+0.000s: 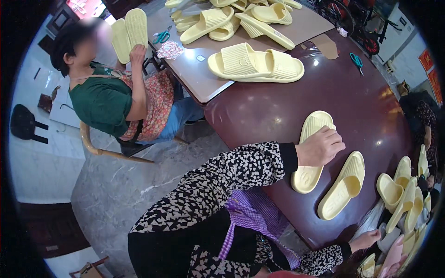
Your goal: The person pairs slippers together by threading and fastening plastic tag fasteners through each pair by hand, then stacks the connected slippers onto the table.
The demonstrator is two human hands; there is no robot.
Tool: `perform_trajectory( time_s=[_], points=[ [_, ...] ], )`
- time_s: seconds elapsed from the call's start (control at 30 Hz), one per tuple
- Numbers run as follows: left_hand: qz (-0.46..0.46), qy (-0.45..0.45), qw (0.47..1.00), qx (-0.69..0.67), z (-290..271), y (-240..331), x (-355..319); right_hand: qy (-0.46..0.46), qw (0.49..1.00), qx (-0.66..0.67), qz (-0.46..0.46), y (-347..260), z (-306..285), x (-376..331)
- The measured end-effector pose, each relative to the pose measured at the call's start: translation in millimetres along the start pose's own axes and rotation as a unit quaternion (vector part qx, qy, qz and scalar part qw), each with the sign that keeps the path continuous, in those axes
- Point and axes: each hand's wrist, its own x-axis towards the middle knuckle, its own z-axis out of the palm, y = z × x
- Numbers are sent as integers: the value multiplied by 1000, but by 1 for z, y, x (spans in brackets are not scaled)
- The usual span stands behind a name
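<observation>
Pale yellow slide slippers lie in front of me on the dark red table (278, 111). My left hand (321, 146) rests over the ribbed strap of one slipper (308, 180), its fingers bent round it and hiding part of the strap. Just right of that hand, a second slipper (342, 187) lies at a slant with nothing touching it. At the lower right my right hand (365, 242) has its fingers drawn together, beside a greyish slipper (385, 240) and some clear plastic (369, 219). Whatever is between those fingers is too small to make out.
A heap of yellow slippers (225, 22) covers the far table part, with a pair (256, 65) nearer. Scissors (356, 62) lie far right. More slippers, one pink (394, 257), crowd the right edge. A seated co-worker (111, 92) at left holds a slipper pair (130, 34).
</observation>
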Motion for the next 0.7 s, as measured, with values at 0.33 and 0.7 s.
perform_trajectory(
  time_s=[0.33,0.7],
  points=[
    [0,-11,1000,5,1,-3,-1,-183,975,-125,-21,-7,-10,0],
    [-2,-19,1000,10,-1,-3,-1,148,975,155,56,-47,-36,-8]
  ],
)
